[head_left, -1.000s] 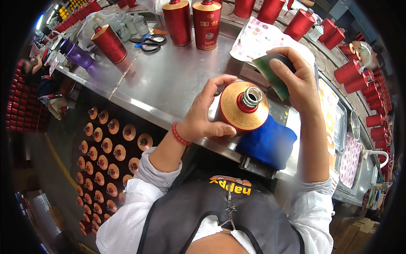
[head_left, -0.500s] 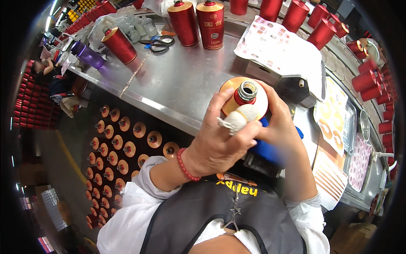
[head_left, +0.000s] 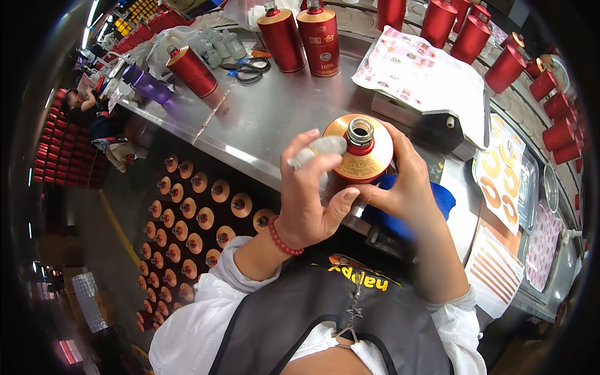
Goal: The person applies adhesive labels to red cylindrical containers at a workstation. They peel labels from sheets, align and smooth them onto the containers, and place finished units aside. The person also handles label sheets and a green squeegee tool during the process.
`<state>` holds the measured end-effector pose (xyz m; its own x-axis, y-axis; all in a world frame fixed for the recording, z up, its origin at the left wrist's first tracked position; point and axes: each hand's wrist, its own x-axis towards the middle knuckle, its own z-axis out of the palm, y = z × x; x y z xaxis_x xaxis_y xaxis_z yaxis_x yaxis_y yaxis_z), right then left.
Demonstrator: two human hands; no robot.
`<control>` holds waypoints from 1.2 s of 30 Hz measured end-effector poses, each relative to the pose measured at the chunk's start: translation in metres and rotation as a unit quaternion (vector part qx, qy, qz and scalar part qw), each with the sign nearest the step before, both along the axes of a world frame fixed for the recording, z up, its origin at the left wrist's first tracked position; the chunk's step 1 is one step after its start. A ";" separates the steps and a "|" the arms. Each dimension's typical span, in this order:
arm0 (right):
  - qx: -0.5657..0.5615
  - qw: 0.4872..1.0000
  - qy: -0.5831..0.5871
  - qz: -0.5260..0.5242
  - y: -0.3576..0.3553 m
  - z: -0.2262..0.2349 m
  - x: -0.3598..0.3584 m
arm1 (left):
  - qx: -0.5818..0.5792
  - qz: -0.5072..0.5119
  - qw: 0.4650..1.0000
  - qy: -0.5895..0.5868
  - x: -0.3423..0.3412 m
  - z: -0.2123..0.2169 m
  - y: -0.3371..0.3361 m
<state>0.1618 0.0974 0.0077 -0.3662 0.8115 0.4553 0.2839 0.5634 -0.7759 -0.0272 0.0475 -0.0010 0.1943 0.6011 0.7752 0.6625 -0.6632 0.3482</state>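
Note:
A red bottle with a gold shoulder and an uncapped glass mouth stands tilted up in front of me. My right hand wraps round its right side, with the thumb along the near edge. To the left of the bottle, my left hand is open, its fingers and thumb apart. One of its fingers wears a pale cloth finger cover, whose tip is close to the gold shoulder; whether it touches, I cannot tell. Below the bottle lies a blue cloth, partly hidden by my right hand.
On the metal bench stand several red bottles, scissors and a purple drinking bottle. A sheet-covered box and label sheets lie to the right. Many gold-topped bottles stand below left. Another person is at far left.
My left hand has drawn left off the bottle and its fingers have spread. The bottle remains in my right hand, and its printed gold shoulder is now more exposed.

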 end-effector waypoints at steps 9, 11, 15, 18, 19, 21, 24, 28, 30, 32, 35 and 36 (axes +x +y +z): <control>0.051 0.999 -0.010 0.017 0.023 0.015 0.043 | -0.173 -0.194 0.956 -0.136 -0.008 0.006 0.045; -0.196 0.970 0.130 -0.063 0.029 0.046 0.042 | -0.163 -0.216 0.954 -0.126 -0.011 0.001 0.049; -0.011 0.991 -0.034 0.128 0.068 0.064 0.011 | -0.242 -0.280 0.861 -0.349 0.010 -0.010 0.041; 0.005 0.978 -0.205 0.034 0.101 0.077 -0.001 | -0.334 -0.274 0.828 -0.358 0.005 -0.009 0.036; -0.006 0.977 -0.193 0.094 0.103 0.080 -0.008 | -0.320 -0.286 0.831 -0.354 0.004 -0.014 0.039; -0.033 0.963 -0.164 0.211 0.104 0.080 -0.021 | -0.299 -0.309 0.835 -0.345 0.001 -0.028 0.045; -0.003 0.969 -0.177 0.173 0.121 0.075 -0.024 | -0.307 -0.319 0.849 -0.287 -0.008 -0.028 0.052; -0.057 0.980 -0.130 0.141 0.112 0.062 -0.023 | -0.287 -0.316 0.870 -0.248 -0.017 -0.036 0.056; 0.034 0.992 -0.118 0.026 0.110 0.052 -0.006 | -0.282 -0.319 0.870 -0.248 -0.015 -0.033 0.058; 0.090 0.994 -0.062 -0.009 0.084 0.052 0.007 | -0.252 -0.311 0.888 -0.228 -0.015 -0.036 0.060; 0.305 0.951 -0.056 -0.006 0.037 0.032 0.022 | -0.212 -0.273 0.916 -0.205 -0.014 -0.044 0.059; 0.307 0.950 -0.045 0.019 0.021 0.026 0.022 | -0.201 -0.253 0.923 -0.207 -0.014 -0.052 0.057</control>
<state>0.1837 0.1184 0.0336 -0.4509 0.3879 0.8038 0.3036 0.9136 -0.2706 -0.0411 0.1042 -0.0533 0.2655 0.7701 0.5800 0.0577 -0.6132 0.7878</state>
